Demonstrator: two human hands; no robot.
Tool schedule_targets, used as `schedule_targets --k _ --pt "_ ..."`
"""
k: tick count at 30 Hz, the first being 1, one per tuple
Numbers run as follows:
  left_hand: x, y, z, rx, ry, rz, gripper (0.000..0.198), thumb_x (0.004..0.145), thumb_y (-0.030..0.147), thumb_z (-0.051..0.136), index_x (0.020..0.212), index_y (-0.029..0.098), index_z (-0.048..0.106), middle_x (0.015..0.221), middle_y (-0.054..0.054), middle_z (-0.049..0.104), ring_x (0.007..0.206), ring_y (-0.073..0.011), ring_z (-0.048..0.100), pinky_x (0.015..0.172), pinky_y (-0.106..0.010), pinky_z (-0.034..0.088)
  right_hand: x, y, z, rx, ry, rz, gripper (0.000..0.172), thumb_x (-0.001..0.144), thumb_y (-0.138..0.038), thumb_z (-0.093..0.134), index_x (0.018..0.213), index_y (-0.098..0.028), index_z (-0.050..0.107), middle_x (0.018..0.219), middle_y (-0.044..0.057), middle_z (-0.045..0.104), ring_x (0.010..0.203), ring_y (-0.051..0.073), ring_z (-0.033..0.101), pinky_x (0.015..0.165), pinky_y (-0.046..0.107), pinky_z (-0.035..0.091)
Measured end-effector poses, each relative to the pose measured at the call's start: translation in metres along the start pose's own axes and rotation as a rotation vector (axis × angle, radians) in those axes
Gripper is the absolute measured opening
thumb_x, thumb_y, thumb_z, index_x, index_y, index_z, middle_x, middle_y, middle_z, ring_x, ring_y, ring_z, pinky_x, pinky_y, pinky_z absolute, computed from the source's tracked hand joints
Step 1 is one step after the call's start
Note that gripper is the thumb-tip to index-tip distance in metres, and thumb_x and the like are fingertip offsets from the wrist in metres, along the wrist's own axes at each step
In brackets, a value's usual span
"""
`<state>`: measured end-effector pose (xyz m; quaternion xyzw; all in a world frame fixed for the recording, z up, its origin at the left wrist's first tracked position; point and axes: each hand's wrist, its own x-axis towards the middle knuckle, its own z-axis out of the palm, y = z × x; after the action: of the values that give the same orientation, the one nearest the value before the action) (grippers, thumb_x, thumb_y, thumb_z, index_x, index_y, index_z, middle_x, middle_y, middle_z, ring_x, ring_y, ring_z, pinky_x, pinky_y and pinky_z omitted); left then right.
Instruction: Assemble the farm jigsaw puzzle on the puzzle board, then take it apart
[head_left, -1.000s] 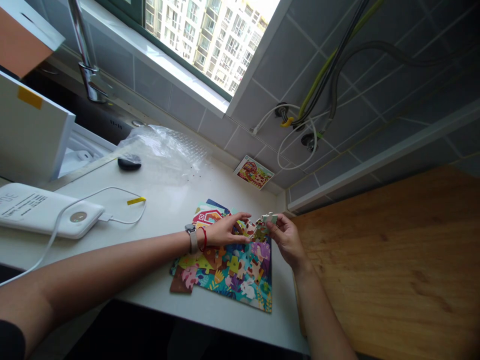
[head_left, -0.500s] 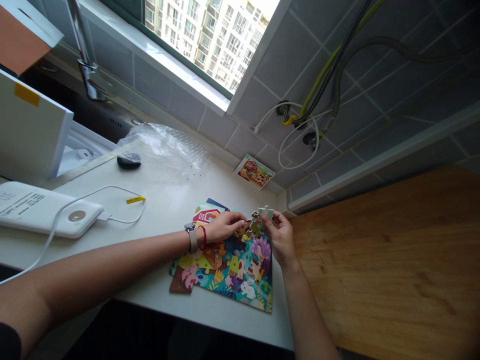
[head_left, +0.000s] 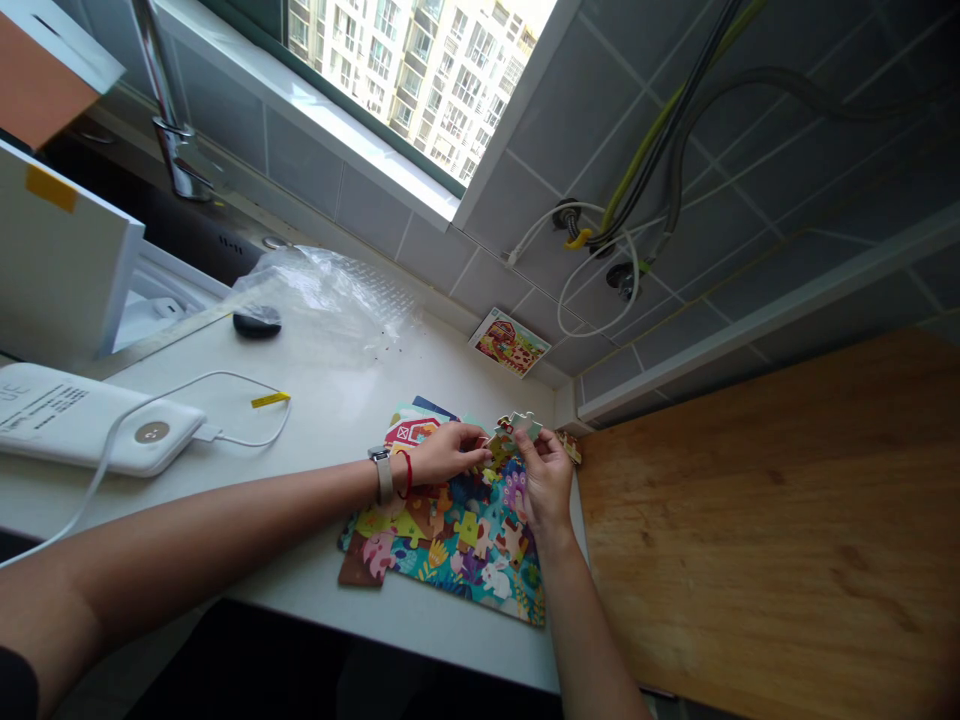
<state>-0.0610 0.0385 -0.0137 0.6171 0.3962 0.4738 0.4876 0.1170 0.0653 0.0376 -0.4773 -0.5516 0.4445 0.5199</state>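
My right hand (head_left: 549,482) pinches a pale green puzzle piece (head_left: 525,425) between thumb and fingers, raised over the far edge of a colourful puzzle board (head_left: 450,575). My left hand (head_left: 448,453), with a watch and red cord at the wrist, has its thumb and index finger closed at the left edge of the held puzzle cluster. Its exact grip is partly hidden. Loose pieces lie on the board, among them a yellow-green piece (head_left: 466,530) and a brown-and-white piece (head_left: 513,540). Below my left wrist lies a brown corner piece (head_left: 362,572).
A picture card (head_left: 510,342) leans on the tiled wall. A clear plastic bag (head_left: 330,290), a black mouse-like object (head_left: 256,322) and a white power bank (head_left: 97,420) with a cable lie on the counter leftward. A wooden board (head_left: 765,520) stands close on the right.
My right hand has shifted slightly left with the puzzle piece, bringing it closer to my left fingers. Another piece now shows behind my right hand. My left hand has barely moved.
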Motion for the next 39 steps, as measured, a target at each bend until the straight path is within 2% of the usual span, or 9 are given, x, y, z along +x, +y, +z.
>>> schedule_targets --k 6,11,14,21,24,29,32,36,39 --pt "-0.002 0.002 0.000 0.014 -0.025 -0.004 0.029 0.090 0.044 0.066 0.078 0.017 0.065 0.074 -0.001 0.066 0.071 -0.0162 0.057 0.065 -0.025 0.043 -0.004 0.001 -0.013 0.052 0.072 0.021 0.045 0.073 -0.052 0.092 0.096 -0.022 0.069 0.097 0.004 0.080 0.089 0.022 0.075 0.086 0.036 0.060" --pt "0.000 0.000 -0.001 -0.038 0.048 -0.054 0.033 0.092 0.048 0.064 0.084 0.016 0.067 0.075 -0.001 0.065 0.069 -0.0155 0.055 0.064 -0.026 0.043 -0.010 -0.002 -0.018 0.035 0.018 0.081 0.045 0.073 -0.053 0.092 0.099 -0.023 0.072 0.103 0.006 0.081 0.091 0.025 0.076 0.078 0.035 0.061" --pt "0.002 0.001 -0.003 -0.102 0.041 -0.065 0.041 0.091 0.056 0.064 0.085 0.016 0.068 0.077 -0.002 0.066 0.071 -0.0157 0.057 0.066 -0.026 0.047 -0.016 0.007 -0.015 0.011 -0.013 0.113 0.046 0.071 -0.053 0.093 0.098 -0.021 0.074 0.100 0.007 0.082 0.088 0.025 0.077 0.076 0.036 0.062" --pt "0.002 0.003 -0.003 -0.271 -0.089 -0.092 0.056 0.085 0.070 0.068 0.098 0.015 0.074 0.087 -0.003 0.070 0.080 -0.0180 0.063 0.072 -0.030 0.059 -0.019 0.026 -0.011 -0.059 -0.001 0.099 0.056 0.071 -0.057 0.090 0.109 -0.018 0.077 0.109 0.011 0.083 0.101 0.030 0.076 0.091 0.043 0.062" --pt "0.000 0.003 -0.001 -0.372 -0.181 -0.142 0.056 0.079 0.067 0.079 0.102 0.016 0.078 0.089 -0.002 0.073 0.081 -0.0177 0.066 0.076 -0.032 0.061 -0.018 0.024 -0.013 -0.072 -0.051 0.091 0.058 0.072 -0.057 0.090 0.113 -0.018 0.080 0.115 0.011 0.082 0.109 0.031 0.076 0.099 0.045 0.060" --pt "-0.002 0.000 -0.001 -0.378 -0.223 -0.170 0.047 0.075 0.059 0.086 0.095 0.016 0.081 0.083 -0.003 0.078 0.077 -0.0196 0.072 0.077 -0.032 0.061 -0.019 0.017 -0.022 -0.086 -0.160 0.101 0.057 0.072 -0.055 0.092 0.118 -0.022 0.081 0.126 0.009 0.080 0.122 0.032 0.072 0.112 0.049 0.053" --pt "-0.004 -0.003 0.001 -0.296 -0.223 -0.115 0.045 0.077 0.049 0.087 0.108 0.017 0.081 0.090 -0.006 0.082 0.082 -0.0234 0.076 0.077 -0.032 0.061 -0.020 0.017 -0.029 -0.129 -0.236 0.091 0.054 0.078 -0.052 0.089 0.123 -0.024 0.080 0.128 0.008 0.079 0.124 0.032 0.072 0.114 0.052 0.052" --pt "-0.006 -0.006 0.002 -0.070 -0.149 0.025 0.056 0.086 0.036 0.080 0.140 0.022 0.070 0.110 -0.009 0.083 0.100 -0.0267 0.078 0.085 -0.033 0.060 -0.023 0.025 -0.035 -0.177 -0.211 0.039 0.047 0.076 -0.050 0.090 0.115 -0.024 0.082 0.121 0.009 0.081 0.115 0.032 0.075 0.107 0.050 0.058" --pt "-0.008 -0.003 0.002 0.100 -0.122 0.107 0.046 0.096 0.034 0.070 0.141 0.024 0.069 0.122 -0.010 0.080 0.111 -0.0275 0.076 0.094 -0.035 0.057 -0.028 0.033 -0.038 -0.199 -0.191 0.033 0.045 0.075 -0.048 0.090 0.112 -0.024 0.083 0.119 0.011 0.080 0.114 0.032 0.075 0.108 0.049 0.058"
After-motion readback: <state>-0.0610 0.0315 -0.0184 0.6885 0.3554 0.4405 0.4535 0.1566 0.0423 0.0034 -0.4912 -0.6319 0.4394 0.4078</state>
